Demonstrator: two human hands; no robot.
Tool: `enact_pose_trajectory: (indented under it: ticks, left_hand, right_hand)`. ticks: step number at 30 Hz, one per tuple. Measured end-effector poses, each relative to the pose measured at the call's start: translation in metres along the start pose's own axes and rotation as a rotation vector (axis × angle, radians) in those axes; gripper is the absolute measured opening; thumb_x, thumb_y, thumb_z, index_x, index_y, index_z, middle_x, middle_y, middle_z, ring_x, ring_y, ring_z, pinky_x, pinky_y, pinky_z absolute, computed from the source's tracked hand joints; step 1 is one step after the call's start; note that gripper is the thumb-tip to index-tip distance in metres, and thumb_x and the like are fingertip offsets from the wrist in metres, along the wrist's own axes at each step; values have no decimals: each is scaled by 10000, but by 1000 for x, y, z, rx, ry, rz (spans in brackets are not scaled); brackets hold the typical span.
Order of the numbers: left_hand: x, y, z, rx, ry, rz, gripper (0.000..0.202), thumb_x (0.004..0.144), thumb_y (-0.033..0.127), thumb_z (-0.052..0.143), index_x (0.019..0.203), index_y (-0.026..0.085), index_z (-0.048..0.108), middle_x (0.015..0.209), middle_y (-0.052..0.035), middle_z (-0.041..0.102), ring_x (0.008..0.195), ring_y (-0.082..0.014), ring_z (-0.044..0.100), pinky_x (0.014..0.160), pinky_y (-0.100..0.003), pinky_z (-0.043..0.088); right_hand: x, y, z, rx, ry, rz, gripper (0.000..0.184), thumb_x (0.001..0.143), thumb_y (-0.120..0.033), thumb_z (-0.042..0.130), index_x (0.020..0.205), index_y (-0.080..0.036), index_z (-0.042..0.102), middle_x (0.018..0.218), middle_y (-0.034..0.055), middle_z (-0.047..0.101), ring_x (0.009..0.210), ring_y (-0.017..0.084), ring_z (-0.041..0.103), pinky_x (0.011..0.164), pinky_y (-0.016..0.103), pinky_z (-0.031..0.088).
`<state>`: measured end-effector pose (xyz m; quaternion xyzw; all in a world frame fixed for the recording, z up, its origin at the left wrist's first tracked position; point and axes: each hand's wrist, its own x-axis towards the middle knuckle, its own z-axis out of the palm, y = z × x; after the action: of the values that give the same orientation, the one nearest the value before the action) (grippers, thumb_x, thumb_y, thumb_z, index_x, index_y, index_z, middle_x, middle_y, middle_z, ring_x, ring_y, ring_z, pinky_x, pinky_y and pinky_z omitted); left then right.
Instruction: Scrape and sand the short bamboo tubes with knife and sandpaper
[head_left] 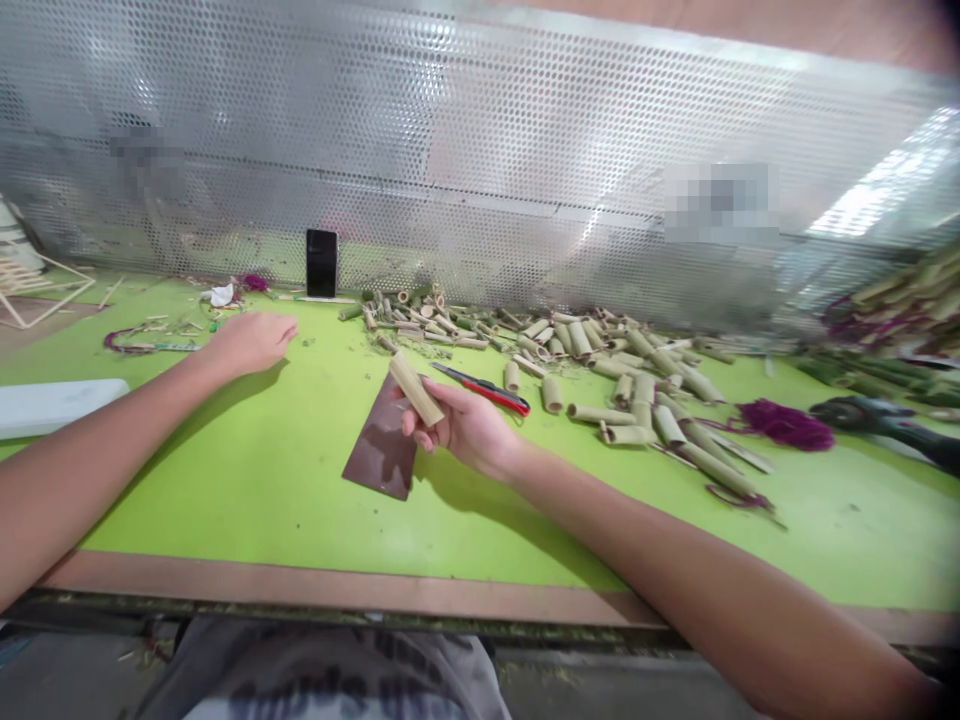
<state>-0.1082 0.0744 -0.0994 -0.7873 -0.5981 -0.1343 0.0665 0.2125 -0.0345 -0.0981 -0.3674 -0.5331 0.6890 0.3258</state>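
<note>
From the head view, the right hand (465, 428) is clenched round a bamboo piece (415, 390), held tilted above a brown sheet (382, 440), seemingly to keep it clear of the desk (247, 480). The left hand (251, 340) lies released and flat toward ten o'clock. A red-handled cutter (487, 389) sits just beyond, with the pile of bamboo tubes (600, 370) crowding two o'clock.
</note>
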Motion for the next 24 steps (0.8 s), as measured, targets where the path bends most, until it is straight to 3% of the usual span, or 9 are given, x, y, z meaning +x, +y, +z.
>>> enact_pose_trajectory:
  ticks: [7, 10, 12, 15, 20, 24]
  left_hand:
    - [3, -7, 2, 147, -68, -62, 347, 959, 406, 417, 786, 204, 639, 784, -132, 693, 767, -322, 647, 723, -381, 429]
    - [1, -8, 1, 141, -46, -72, 222, 909, 364, 505, 917, 195, 650, 923, -145, 719, 819, -323, 655, 720, -371, 439]
    - [-1, -2, -2, 70, -2, -66, 258, 862, 371, 586, 1039, 191, 635, 1026, -146, 715, 865, -317, 658, 720, -359, 448]
    - [-7, 19, -6, -275, 7, -27, 374, 868, 499, 606, 1078, 191, 627, 1016, -118, 716, 847, -275, 671, 715, -343, 474]
    - [-29, 76, -11, -985, -254, 234, 576, 897, 717, 503, 893, 165, 670, 820, -79, 689, 735, -200, 668, 726, -352, 538]
    - [-44, 109, -11, -1270, -421, 246, 665, 889, 775, 463, 864, 149, 685, 772, -81, 683, 680, -185, 653, 687, -344, 550]
  right_hand:
    - [0, -4, 1, 11, 36, 21, 372, 1005, -399, 334, 1009, -172, 629, 741, 45, 642, 519, 137, 476, 518, 261, 404]
    - [0, -3, 1, 30, 21, 19, 374, 1013, -396, 329, 992, -172, 628, 737, 41, 641, 514, 132, 472, 526, 262, 411]
    - [0, -2, 2, 27, -2, 13, 375, 1020, -388, 320, 984, -171, 624, 741, 43, 643, 522, 132, 479, 528, 261, 408]
    - [-1, 1, 3, -8, -27, -20, 337, 1026, -364, 318, 982, -177, 595, 762, 44, 650, 545, 133, 513, 520, 254, 396]
    - [0, 5, 5, -134, -40, -66, 235, 1002, -398, 404, 1021, -200, 529, 829, 40, 672, 543, 135, 552, 495, 253, 377]
    - [-1, 6, 6, -221, -62, -118, 239, 986, -420, 444, 1062, -206, 518, 850, 32, 662, 574, 145, 585, 534, 271, 408]
